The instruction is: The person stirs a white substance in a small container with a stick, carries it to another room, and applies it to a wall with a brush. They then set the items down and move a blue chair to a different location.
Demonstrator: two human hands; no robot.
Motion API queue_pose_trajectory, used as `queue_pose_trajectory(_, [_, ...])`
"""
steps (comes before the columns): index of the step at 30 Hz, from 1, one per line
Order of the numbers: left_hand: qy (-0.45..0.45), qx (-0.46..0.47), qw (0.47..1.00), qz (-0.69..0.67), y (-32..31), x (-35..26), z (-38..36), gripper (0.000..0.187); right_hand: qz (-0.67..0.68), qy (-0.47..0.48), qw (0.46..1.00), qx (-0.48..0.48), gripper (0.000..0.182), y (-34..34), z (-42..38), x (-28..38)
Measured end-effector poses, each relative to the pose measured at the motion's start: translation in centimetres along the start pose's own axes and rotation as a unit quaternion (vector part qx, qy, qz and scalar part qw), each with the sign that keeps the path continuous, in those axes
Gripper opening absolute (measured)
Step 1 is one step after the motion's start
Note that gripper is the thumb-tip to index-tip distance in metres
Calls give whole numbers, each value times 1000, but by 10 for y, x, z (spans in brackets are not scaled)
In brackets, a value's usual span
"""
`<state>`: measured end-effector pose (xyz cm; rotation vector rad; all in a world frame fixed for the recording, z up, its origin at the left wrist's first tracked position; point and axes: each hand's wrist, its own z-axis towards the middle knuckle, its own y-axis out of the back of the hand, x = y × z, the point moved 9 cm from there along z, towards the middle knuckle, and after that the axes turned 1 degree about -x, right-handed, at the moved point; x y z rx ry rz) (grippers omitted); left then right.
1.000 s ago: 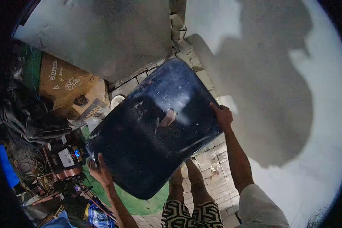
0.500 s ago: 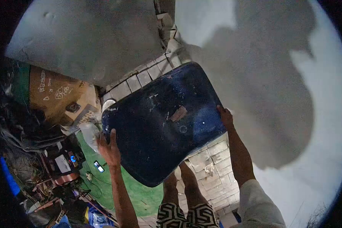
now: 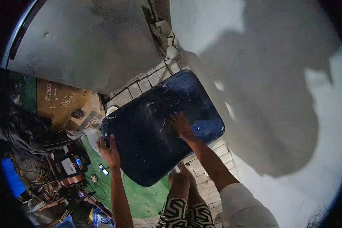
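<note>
A dark blue panel with rounded corners, like a small tabletop, is held tilted in front of my legs. Its face is scuffed, with pale scratches and flecks. My left hand grips the left edge, the thumb on the face and the other fingers partly hidden at the rim. On the middle of the face lies my right hand, its fingers spread out and touching the surface. It covers the spot where a brownish patch showed before.
To the left, a cardboard piece stands near black sheeting. A lit phone and thin cables lie on the green mat, beside cluttered tools. Grey paving bricks run below a white wall at the right.
My right hand has left the panel's right edge and moved inward onto the middle of its face. My left hand keeps its hold on the left edge.
</note>
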<state>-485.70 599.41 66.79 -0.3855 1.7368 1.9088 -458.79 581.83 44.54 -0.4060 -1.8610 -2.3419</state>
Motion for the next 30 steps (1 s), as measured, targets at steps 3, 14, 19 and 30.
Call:
queue_pose_trajectory(3, [35, 36, 999, -7, 1, -7, -2, 57, 63, -140, 986, 64, 28, -35, -19, -20])
queue_pose_trajectory(14, [83, 82, 992, 41, -8, 21, -4, 73, 207, -438, 875, 25, 37, 134, -85, -101])
queue_pose_trajectory(19, [127, 72, 983, 108, -6, 32, -6, 79, 161, -440, 870, -151, 43, 190, -84, -111])
queue_pose_trajectory(30, [153, 76, 971, -165, -49, 38, 20, 72, 257, -416, 872, -33, 48, 482, 162, -84])
